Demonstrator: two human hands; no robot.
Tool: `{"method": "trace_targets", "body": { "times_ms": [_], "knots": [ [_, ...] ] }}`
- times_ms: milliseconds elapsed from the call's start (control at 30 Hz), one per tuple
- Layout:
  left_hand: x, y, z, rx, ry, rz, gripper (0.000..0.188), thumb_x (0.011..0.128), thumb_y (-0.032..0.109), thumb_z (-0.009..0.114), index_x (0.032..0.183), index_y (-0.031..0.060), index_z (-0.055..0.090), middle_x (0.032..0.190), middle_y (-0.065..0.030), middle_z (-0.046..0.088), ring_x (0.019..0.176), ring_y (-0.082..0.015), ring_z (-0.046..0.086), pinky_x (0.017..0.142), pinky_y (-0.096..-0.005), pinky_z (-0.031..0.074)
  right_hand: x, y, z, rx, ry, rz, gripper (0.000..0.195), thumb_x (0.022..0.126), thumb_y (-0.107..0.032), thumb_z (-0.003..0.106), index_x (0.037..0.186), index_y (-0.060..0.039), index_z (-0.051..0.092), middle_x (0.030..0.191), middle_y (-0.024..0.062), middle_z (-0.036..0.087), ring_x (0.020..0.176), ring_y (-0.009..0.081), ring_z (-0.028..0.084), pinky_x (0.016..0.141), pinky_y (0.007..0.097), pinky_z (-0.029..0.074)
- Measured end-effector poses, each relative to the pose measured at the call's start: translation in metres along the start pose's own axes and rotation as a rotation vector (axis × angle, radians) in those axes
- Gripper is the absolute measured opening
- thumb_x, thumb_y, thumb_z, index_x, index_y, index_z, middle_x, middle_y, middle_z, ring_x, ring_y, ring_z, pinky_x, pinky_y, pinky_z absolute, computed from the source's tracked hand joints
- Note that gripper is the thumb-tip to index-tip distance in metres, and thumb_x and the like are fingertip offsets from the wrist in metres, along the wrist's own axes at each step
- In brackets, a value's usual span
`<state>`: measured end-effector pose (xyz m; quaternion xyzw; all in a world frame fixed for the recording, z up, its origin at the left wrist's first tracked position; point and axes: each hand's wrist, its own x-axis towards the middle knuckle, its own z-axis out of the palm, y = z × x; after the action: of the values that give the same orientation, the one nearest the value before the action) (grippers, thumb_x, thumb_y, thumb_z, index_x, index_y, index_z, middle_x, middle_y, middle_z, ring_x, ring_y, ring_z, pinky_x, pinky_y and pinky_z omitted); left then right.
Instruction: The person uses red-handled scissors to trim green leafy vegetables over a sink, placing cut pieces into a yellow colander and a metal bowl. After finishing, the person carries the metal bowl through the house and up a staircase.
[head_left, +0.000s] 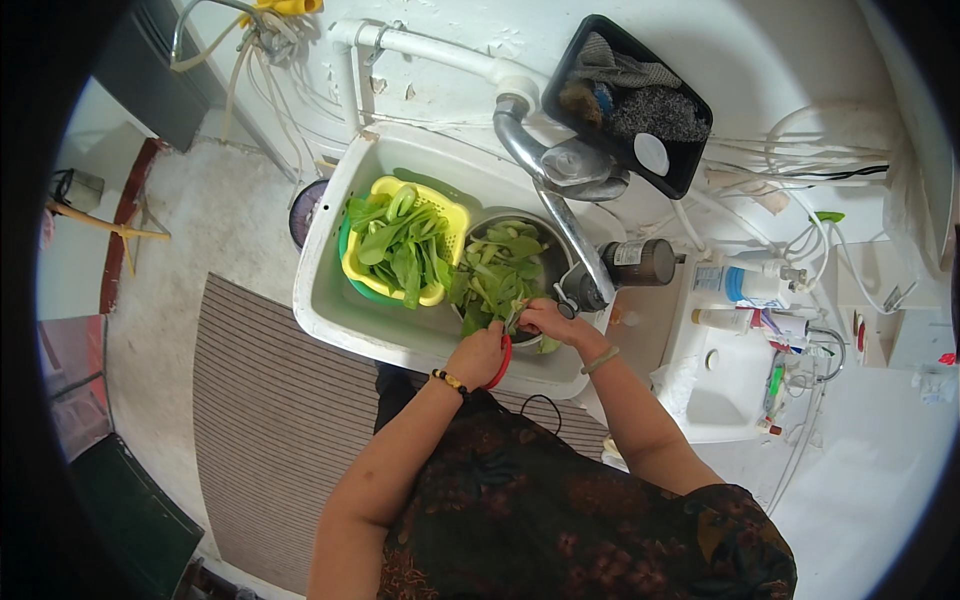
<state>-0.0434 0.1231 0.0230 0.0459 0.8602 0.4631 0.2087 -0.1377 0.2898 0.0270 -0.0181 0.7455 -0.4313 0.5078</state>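
Note:
My left hand (478, 355) is closed around the red handles of a pair of scissors (507, 363). The blades point up towards my right hand (553, 321), whose fingers pinch the pale stem end of a leafy green (517, 309). Both hands are over the near edge of a round metal basin (555, 259), which holds cut leaves (491, 274). To its left, a yellow plastic colander (454, 225) is heaped with whole leafy greens (405, 244). A green basin (346, 259) shows partly beneath that colander. All of it stands inside a large white sink (322, 315).
A chrome faucet (559, 217) reaches over the metal basin, ending in a dark spout attachment (581, 289). Above hangs a black tray (551, 101) with scrubbers. A small white washbasin (724, 390) with bottles and tubes stands right. A striped mat (277, 420) covers the floor.

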Motion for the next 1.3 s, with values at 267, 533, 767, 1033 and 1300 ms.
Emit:
{"method": "trace_targets", "body": {
  "times_ms": [267, 533, 767, 1033, 1300],
  "knots": [
    [0.01, -0.024, 0.02, -0.078, -0.004, 0.032, 0.014, 0.082, 0.012, 0.048, 0.088, 0.0005, 0.048, 0.07, -0.0238, 0.057, 0.067, -0.0392, 0.057, 0.06, -0.0423, 0.045, 0.008, 0.011, -0.001, 0.159, -0.026, 0.073, 0.016, 0.075, -0.015, 0.051, 0.064, -0.0043, 0.047, 0.059, 0.0018, 0.044, 0.051, 0.0112, 0.039, 0.048, 0.0254, 0.031],
    [-0.007, -0.023, -0.002, -0.866, -0.178, -0.327, 0.036, 0.084, 0.015, 0.047, 0.118, 0.0025, 0.041, 0.073, -0.0081, 0.057, 0.059, -0.0149, 0.056, 0.054, -0.028, 0.046, 0.013, 0.043, -0.023, 1.295, -0.135, -0.188, 0.02, 0.079, -0.023, 0.053, 0.08, -0.0041, 0.048, 0.065, 0.0012, 0.038, 0.059, 0.0117, 0.036, 0.062, 0.0267, 0.033],
    [-0.033, -0.037, 0.018, -1.097, -0.355, -0.284, 0.05, 0.079, 0.016, 0.052, 0.123, 0.0041, 0.033, 0.084, -0.0057, 0.054, 0.06, -0.0117, 0.049, 0.052, -0.0214, 0.04, 0.009, 0.01, -0.003, 1.542, 0.728, -0.422, 0.023, 0.079, -0.027, 0.051, 0.075, -0.0043, 0.052, 0.057, 0.0059, 0.039, 0.052, 0.017, 0.034, 0.056, 0.0292, 0.032],
    [-0.023, -0.016, 0.043, -1.228, -0.419, -0.305, 0.053, 0.075, 0.013, 0.051, 0.124, 0.0048, 0.033, 0.087, -0.0046, 0.049, 0.072, -0.0111, 0.046, 0.058, -0.0239, 0.04, 0.015, 0.002, 0.022, 1.289, 0.337, -0.708, 0.026, 0.082, -0.019, 0.045, 0.059, -0.0112, 0.037, 0.05, 0.0019, 0.026, 0.048, 0.014, 0.024, 0.055, 0.0265, 0.028],
    [-0.021, -0.01, 0.047, -1.185, -0.22, -0.332, 0.057, 0.075, 0.018, 0.054, 0.125, 0.0, 0.031, 0.086, -0.0034, 0.046, 0.076, -0.0112, 0.043, 0.065, -0.023, 0.037, 0.01, 0.004, 0.052, 1.172, 0.533, -0.772, 0.025, 0.083, -0.017, 0.044, 0.062, -0.0105, 0.032, 0.062, 0.0009, 0.03, 0.06, 0.0141, 0.03, 0.06, 0.0278, 0.027]
  ]
}}
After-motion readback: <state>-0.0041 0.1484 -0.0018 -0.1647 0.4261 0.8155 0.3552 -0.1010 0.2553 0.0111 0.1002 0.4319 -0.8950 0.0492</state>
